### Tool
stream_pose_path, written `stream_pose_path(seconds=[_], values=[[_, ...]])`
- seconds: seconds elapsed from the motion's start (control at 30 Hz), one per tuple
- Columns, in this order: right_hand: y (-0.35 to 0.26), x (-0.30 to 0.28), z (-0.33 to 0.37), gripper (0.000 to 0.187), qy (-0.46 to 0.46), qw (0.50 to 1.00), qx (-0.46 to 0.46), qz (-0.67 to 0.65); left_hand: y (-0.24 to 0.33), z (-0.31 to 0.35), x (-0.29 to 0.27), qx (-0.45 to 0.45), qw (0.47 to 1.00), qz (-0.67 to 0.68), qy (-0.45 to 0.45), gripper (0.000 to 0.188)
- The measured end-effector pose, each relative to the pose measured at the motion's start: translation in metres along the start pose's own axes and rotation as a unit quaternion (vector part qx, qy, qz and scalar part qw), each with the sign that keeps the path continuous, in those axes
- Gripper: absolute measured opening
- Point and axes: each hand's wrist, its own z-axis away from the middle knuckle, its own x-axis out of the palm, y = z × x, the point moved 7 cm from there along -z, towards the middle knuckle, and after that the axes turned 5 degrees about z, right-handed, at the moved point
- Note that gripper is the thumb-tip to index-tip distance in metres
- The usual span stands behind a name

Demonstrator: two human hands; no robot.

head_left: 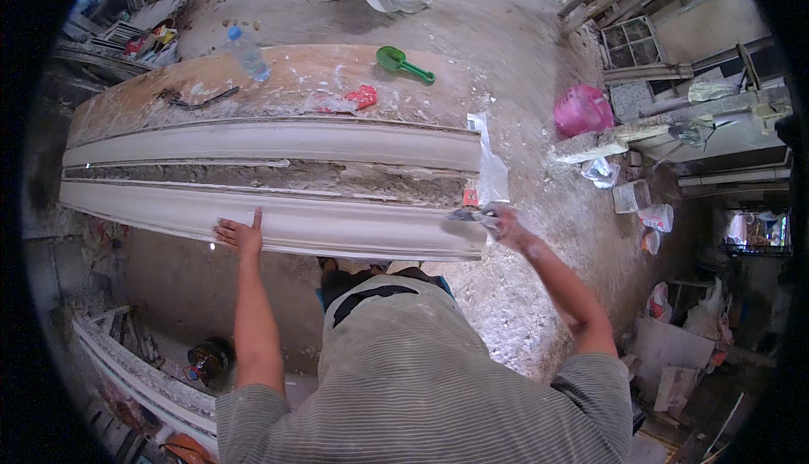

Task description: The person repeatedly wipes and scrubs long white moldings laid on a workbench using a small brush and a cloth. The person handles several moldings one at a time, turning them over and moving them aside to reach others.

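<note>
A long white moulding (354,224), seemingly plaster, lies lengthwise along the near side of the worktable. My left hand (240,235) rests on its near edge with the fingers spread. At the moulding's right end, my right hand (506,228) grips a scraper (468,214), its blade low over the moulding's surface; whether it touches cannot be told. A second white moulding (320,142) lies parallel on the far side, a strip of rough residue between the two. By the scraper, a small red piece (470,197) sits at the strip's right end.
On the worktable (312,64) behind the mouldings are a clear bottle (250,58), a green scoop (404,65), a red scrap (362,96) and a dark stick (202,101). White sheeting (491,160) hangs at the right end. Rightward stand a pink sack-like object (583,110) and clutter.
</note>
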Motion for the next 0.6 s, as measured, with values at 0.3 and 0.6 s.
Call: stream_pose_path(seconds=[0.3, 0.6], values=[[-0.044, 0.078, -0.093, 0.027, -0.049, 0.979, 0.142, -0.141, 0.004, 0.005, -0.004, 0.01, 0.999, 0.047, 0.001, 0.132], [-0.06, 0.028, -0.087, 0.032, -0.001, 0.975, 0.212, 0.072, 0.006, 0.011, -0.005, 0.02, 0.995, 0.095, 0.001, 0.132]])
